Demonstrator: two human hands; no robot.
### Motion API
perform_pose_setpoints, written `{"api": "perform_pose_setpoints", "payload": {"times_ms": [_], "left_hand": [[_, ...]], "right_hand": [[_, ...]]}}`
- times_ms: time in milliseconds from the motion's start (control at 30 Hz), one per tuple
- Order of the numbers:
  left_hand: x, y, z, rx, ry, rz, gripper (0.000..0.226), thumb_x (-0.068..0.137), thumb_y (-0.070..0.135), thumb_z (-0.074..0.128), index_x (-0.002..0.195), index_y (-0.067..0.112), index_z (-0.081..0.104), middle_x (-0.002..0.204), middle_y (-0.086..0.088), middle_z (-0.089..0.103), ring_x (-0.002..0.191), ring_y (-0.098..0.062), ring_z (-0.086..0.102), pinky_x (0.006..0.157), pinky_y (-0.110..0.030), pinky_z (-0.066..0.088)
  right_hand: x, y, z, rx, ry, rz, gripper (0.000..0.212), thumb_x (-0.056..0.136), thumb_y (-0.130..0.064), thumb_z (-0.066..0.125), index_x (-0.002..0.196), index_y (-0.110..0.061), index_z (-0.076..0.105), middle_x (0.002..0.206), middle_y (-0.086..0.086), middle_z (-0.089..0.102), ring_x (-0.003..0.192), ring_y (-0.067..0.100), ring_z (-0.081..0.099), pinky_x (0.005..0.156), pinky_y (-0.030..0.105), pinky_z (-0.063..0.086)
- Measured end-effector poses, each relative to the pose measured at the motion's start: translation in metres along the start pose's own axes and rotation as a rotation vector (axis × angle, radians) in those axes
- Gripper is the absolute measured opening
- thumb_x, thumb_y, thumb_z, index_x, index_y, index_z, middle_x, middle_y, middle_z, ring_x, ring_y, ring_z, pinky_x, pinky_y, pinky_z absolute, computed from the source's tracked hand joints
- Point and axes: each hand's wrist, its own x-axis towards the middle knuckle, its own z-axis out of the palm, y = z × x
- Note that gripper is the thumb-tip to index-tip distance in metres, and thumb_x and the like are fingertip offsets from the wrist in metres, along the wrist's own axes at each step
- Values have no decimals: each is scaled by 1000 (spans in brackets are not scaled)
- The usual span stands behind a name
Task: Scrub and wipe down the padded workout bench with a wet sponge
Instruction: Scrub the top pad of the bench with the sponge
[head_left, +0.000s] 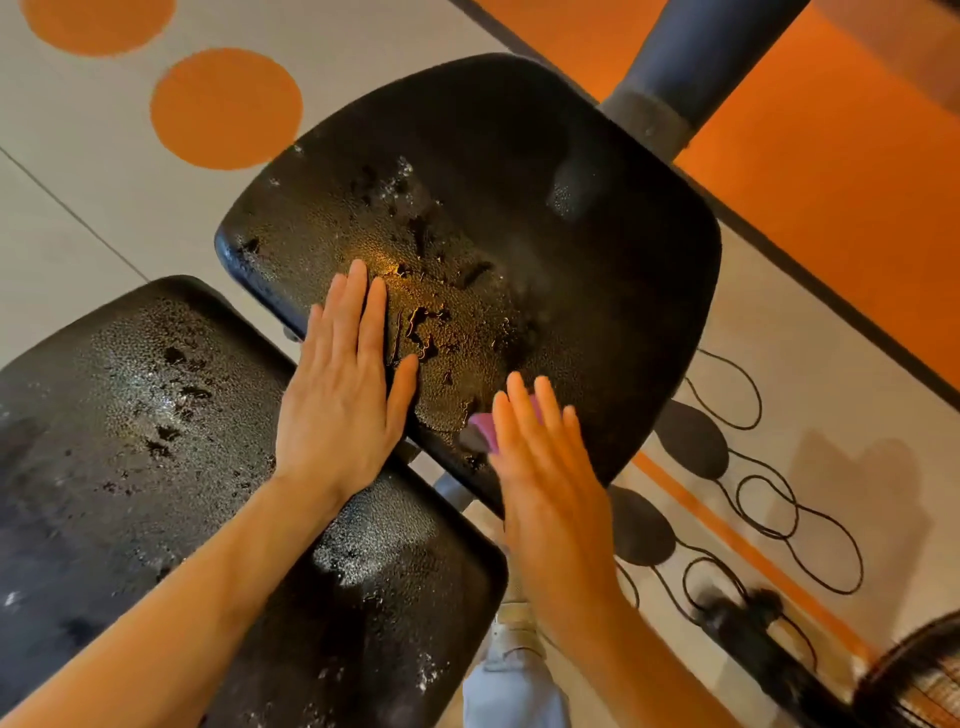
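left hand (343, 400) lies flat, fingers spread, palm pressed on the wet black padded bench pad (519, 218); right hand (545, 467) is open too, fingers straight, pinning a pink sponge (480, 428) against the pad's near edge; a second wet black pad (130, 415) sits under the left forearm

Left hand (343, 410) flat on far pad (519, 208), sponge (480, 428) under right hand (545, 467) beside it.
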Motion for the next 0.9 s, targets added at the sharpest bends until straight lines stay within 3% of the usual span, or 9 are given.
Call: {"api": "perform_pose_setpoints", "payload": {"times_ms": [67,200,267,400,567,633,733,800,900], "left_hand": [[-1,-1,0,-6,2,6,69,103,45,23,157,4,8,165,-14,2,153,-25,0,125,-40,5],[0,-1,1,2,-8,-2,69,103,47,20,157,6,7,166,-12,0,154,-23,-3,125,-37,0],[0,-1,1,-5,-4,-1,69,103,46,22,157,5,8,166,-13,1,154,-24,-1,125,-38,3],[-1,-1,1,-22,11,3,68,103,45,25,156,4,12,165,-14,5,153,-26,3,125,-39,6],[0,-1,2,-2,11,3,69,103,47,22,156,5,11,165,-14,5,153,-26,3,125,-42,8],[0,-1,1,10,8,4,69,104,47,22,156,5,10,165,-14,4,153,-26,2,125,-42,8],[0,-3,1,9,15,1,68,104,45,25,156,4,10,165,-14,4,153,-26,2,125,-41,8],[-1,-2,1,6,9,7,68,104,44,26,156,4,11,165,-14,5,153,-26,3,125,-42,10],[-1,-2,2,13,8,-3,68,103,45,25,156,4,11,165,-14,4,153,-26,3,125,-42,9]], "right_hand": [[40,28,-2,-19,16,-20,48,95,-16,44,141,-8,40,149,13,39,141,30,31,116,43,22],[118,43,-11,21,146,364,43,101,-18,35,143,-7,36,153,14,32,145,31,22,118,44,22],[74,9,1,42,181,272,47,97,-16,40,142,-5,38,152,15,34,144,32,24,118,45,21],[6,-8,7,-34,-4,-105,53,93,-16,42,144,-7,34,152,13,35,143,30,25,119,43,16],[149,41,-13,23,156,356,42,101,-17,36,142,-7,35,153,15,31,145,31,20,119,47,19],[114,16,1,49,199,309,44,100,-16,38,143,-6,36,153,15,32,145,31,20,119,47,20],[14,-24,7,23,50,5,47,98,-18,36,143,-6,38,152,13,35,144,30,23,116,44,22],[28,-4,7,31,38,-96,46,98,-19,35,141,-5,41,150,14,39,143,31,28,115,46,26],[129,23,-7,73,155,190,42,101,-20,33,140,-6,41,150,15,37,145,33,21,118,51,22]]}}
